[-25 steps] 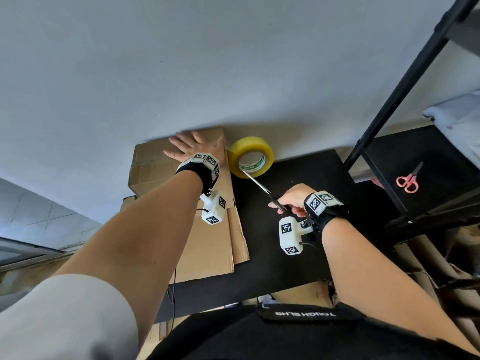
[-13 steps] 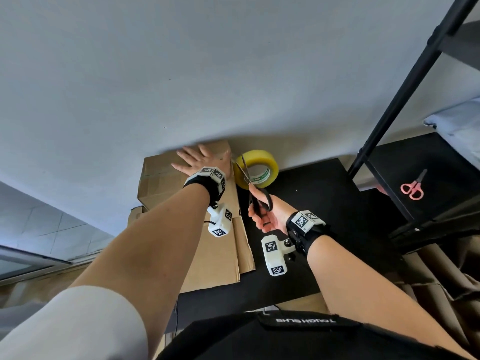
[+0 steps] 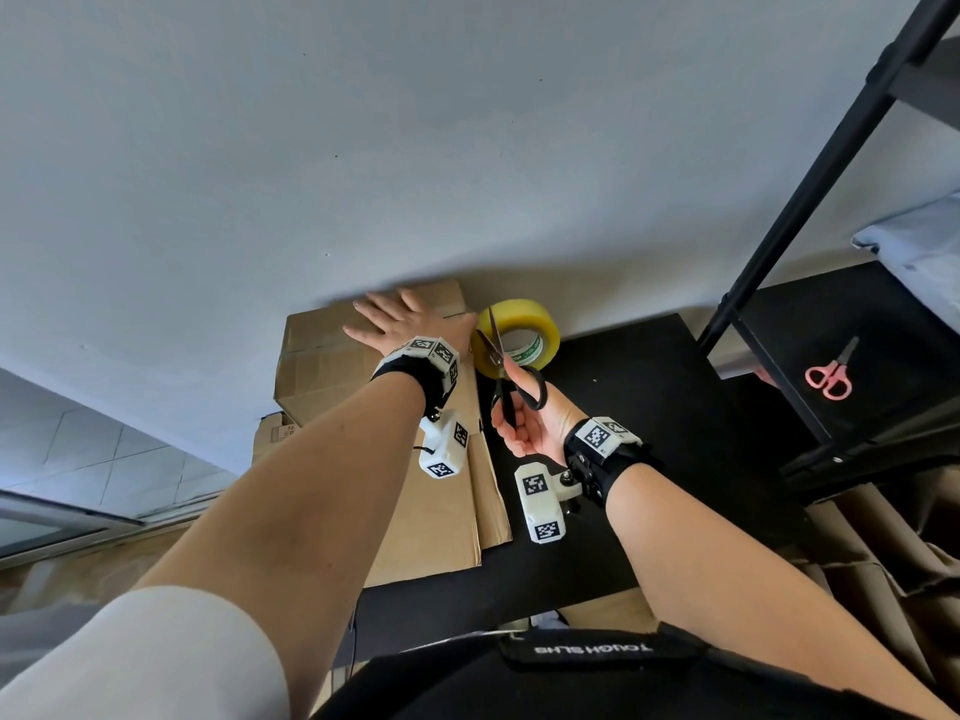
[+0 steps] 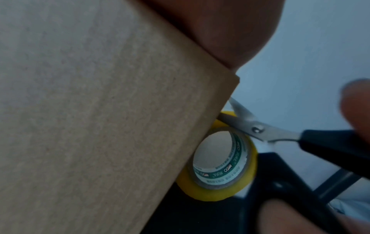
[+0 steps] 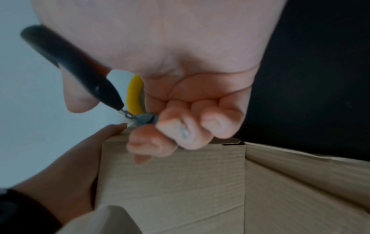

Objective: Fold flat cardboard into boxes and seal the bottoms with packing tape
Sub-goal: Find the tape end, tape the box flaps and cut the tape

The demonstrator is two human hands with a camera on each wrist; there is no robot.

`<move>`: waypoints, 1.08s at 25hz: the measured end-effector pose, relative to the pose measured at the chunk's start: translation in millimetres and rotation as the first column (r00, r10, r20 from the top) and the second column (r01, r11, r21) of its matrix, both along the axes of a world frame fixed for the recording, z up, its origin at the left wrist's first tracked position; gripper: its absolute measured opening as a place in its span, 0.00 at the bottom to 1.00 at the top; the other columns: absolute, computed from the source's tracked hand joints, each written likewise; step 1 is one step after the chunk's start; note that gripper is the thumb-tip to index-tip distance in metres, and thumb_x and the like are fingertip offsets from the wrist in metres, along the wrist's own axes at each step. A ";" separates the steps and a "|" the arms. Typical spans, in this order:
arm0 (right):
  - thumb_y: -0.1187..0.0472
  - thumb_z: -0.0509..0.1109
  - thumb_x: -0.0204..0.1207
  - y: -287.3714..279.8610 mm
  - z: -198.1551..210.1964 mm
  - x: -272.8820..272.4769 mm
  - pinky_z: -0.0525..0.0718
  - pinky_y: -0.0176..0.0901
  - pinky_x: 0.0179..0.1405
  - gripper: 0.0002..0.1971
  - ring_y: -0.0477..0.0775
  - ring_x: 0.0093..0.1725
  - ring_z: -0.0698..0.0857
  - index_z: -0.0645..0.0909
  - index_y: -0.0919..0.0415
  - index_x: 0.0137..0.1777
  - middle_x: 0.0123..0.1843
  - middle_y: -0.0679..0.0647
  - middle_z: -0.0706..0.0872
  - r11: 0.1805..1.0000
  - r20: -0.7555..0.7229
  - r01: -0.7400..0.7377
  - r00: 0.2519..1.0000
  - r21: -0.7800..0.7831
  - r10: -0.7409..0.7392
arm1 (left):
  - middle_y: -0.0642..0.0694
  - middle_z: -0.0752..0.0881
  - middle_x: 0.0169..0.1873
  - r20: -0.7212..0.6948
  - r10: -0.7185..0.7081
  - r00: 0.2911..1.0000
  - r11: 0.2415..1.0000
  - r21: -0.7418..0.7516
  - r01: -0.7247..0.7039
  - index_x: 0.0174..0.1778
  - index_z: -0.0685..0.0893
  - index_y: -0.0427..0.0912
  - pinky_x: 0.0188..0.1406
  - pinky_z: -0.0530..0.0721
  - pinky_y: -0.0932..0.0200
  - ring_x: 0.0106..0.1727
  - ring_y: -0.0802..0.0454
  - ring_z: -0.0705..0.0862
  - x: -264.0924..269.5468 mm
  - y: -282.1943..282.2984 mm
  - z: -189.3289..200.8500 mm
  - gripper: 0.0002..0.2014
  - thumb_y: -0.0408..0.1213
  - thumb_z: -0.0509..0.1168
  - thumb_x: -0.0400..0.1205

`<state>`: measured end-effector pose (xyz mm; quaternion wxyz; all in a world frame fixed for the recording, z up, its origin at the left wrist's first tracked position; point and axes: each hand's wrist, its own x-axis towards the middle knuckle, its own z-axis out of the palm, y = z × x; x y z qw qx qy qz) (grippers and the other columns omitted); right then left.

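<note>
A folded brown cardboard box (image 3: 322, 356) stands at the table's far edge against the wall. My left hand (image 3: 400, 324) lies flat on its top, fingers straight. A yellow roll of packing tape (image 3: 519, 340) stands on edge just right of the box, and shows beside the box wall (image 4: 100, 126) as the tape roll (image 4: 218, 167). My right hand (image 3: 524, 423) grips black-handled scissors (image 3: 514, 376), blades parted and pointing up at the gap between box and roll. The scissor blades (image 4: 242, 120) touch the box's corner. In the right wrist view my fingers (image 5: 200, 126) curl round the scissors' handle (image 5: 80, 66).
Flat cardboard sheets (image 3: 436, 517) lie on the black table (image 3: 649, 397) under my left arm. Pink scissors (image 3: 831, 376) rest on a black shelf of the rack (image 3: 810, 189) at right. The grey wall (image 3: 415, 148) rises right behind the box.
My right hand has swung the scissors from lying low toward the roll to pointing upright beside the box, palm turned up. My left hand stays flat on the box.
</note>
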<state>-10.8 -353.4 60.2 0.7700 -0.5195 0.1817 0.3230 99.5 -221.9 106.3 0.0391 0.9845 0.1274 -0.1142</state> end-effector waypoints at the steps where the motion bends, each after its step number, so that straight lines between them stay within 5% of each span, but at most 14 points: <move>1: 0.24 0.64 0.66 1.9 0.0 5.2 0.68 0.37 0.22 0.36 0.52 0.23 0.71 0.80 0.62 0.31 0.28 0.57 0.76 1.000 -0.004 -0.003 1.000 -0.027 0.003 | 0.28 0.42 0.84 0.000 -0.001 1.000 1.000 0.005 0.001 0.86 0.42 0.41 0.74 0.37 0.19 0.84 0.27 0.38 0.5 -1.2 0.2 0.55 0.78 0.46 0.74; 7: 0.24 0.60 0.70 12.0 -3.1 20.9 0.68 0.38 0.24 0.36 0.52 0.25 0.72 0.80 0.61 0.31 0.27 0.56 0.78 0.998 -0.044 -0.036 0.999 -0.061 0.033 | 0.33 0.43 0.85 0.114 -0.123 0.986 0.992 0.000 0.124 0.85 0.49 0.37 0.80 0.37 0.28 0.86 0.35 0.40 0.9 -9.2 -1.5 0.43 0.59 0.54 0.81; 11: 0.23 0.60 0.71 15.9 -7.4 26.7 0.68 0.38 0.24 0.36 0.53 0.26 0.73 0.81 0.60 0.29 0.29 0.56 0.78 0.998 -0.025 -0.017 1.000 -0.057 0.016 | 0.40 0.56 0.83 0.211 -0.221 0.952 0.970 -0.051 0.236 0.80 0.62 0.53 0.79 0.45 0.27 0.84 0.38 0.54 4.8 -6.3 -5.7 0.30 0.51 0.56 0.79; 14: 0.24 0.61 0.71 20.7 -10.0 29.6 0.68 0.38 0.24 0.35 0.53 0.27 0.73 0.82 0.56 0.25 0.32 0.56 0.78 0.999 -0.015 -0.003 1.000 -0.048 0.002 | 0.44 0.68 0.75 0.260 -0.260 0.930 0.961 -0.022 0.275 0.76 0.67 0.50 0.79 0.51 0.30 0.78 0.39 0.61 3.1 -0.6 -6.5 0.27 0.50 0.56 0.78; 21: 0.28 0.64 0.73 30.8 -11.3 23.5 0.66 0.37 0.21 0.31 0.52 0.22 0.72 0.79 0.57 0.27 0.31 0.58 0.77 0.998 0.058 0.018 0.998 -0.058 -0.015 | 0.41 0.73 0.56 0.361 -0.262 0.895 0.962 0.021 0.272 0.61 0.74 0.45 0.72 0.65 0.43 0.61 0.39 0.74 -0.9 17.7 -11.7 0.23 0.53 0.58 0.73; 27: 0.29 0.67 0.71 27.5 -13.1 28.8 0.61 0.36 0.17 0.31 0.53 0.20 0.65 0.79 0.59 0.27 0.28 0.58 0.74 0.995 0.110 -0.010 0.994 -0.102 0.021 | 0.40 0.74 0.60 0.331 -0.192 0.924 0.980 0.011 0.200 0.64 0.75 0.44 0.70 0.64 0.43 0.63 0.39 0.74 3.2 12.2 -11.8 0.24 0.55 0.61 0.77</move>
